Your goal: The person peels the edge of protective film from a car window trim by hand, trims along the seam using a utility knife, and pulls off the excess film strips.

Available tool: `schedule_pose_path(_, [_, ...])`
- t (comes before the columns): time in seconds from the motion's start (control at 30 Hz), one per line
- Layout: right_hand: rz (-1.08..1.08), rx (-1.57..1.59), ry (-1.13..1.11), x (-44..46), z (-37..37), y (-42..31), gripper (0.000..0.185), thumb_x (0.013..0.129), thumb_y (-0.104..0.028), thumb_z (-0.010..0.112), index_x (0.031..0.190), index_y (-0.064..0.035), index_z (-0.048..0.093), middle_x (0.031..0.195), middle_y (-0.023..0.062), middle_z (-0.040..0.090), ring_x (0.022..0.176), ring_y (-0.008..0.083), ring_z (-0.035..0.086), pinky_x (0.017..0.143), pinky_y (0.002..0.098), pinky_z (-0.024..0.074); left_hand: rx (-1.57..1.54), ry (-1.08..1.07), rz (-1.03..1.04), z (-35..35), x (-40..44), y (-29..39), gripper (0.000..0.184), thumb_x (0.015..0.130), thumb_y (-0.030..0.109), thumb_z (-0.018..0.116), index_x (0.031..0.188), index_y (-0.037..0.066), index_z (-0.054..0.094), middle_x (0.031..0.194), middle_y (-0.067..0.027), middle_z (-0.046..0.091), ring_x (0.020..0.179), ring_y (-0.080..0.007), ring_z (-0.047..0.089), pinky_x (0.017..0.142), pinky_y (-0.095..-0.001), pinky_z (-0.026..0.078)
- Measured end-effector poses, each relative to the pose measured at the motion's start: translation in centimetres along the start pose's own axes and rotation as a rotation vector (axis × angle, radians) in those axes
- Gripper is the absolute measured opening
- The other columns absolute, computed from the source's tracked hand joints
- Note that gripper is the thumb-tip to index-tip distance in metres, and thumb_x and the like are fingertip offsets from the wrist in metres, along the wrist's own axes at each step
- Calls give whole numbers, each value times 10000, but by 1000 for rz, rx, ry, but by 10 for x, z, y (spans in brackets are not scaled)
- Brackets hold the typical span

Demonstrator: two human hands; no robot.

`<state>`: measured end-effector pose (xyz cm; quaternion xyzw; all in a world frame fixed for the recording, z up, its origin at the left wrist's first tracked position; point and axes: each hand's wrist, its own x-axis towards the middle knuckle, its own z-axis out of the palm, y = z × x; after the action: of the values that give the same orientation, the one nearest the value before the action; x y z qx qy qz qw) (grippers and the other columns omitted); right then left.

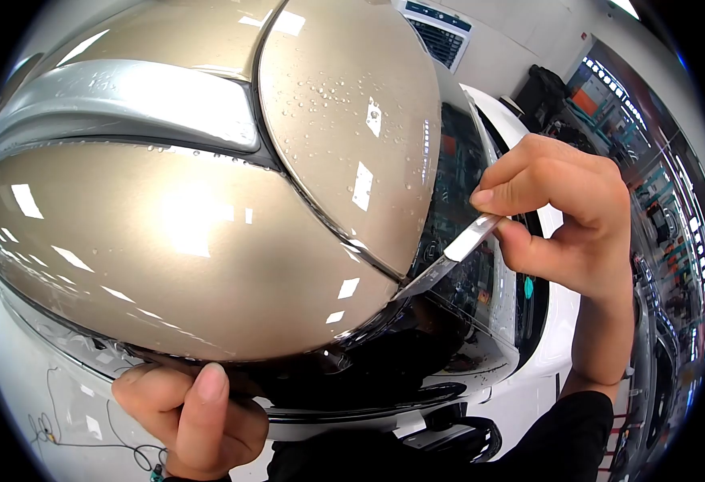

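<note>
My right hand (565, 213) pinches the silver handle of a slim utility knife (471, 238) between thumb and fingers. The blade angles down to the left, its tip at the corner where the gold car panel (208, 265) meets the dark seam (332, 229) and the glossy black trim. My left hand (196, 410) is closed at the panel's lower edge, fingers curled and thumb upright against it; whatever lies in the fingers is hidden. Across the seam, a second gold panel (352, 104) carries scattered water drops.
A silver rail (144, 100) runs along the roof at upper left. Dark glass (457, 177) and white bodywork (557, 321) lie beyond the panels. Cables (103, 443) trail over the floor at lower left. A white, grilled unit (439, 32) stands at the back wall.
</note>
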<state>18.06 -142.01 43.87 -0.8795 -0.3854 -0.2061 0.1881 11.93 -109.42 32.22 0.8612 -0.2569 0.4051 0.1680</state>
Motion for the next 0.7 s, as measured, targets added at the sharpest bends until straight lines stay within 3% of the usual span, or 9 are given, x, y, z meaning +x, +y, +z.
schedule_pose_path(0.7, [-70,-104,-28,11,-13,5,237,613,47,711,845,-5,720,824,111,710,725,204,683,630,290,525,72,127,-42,10,5,7,286,1092,74,369,1372,91,426,937,-122,490,796,-200,464,693,-318,379])
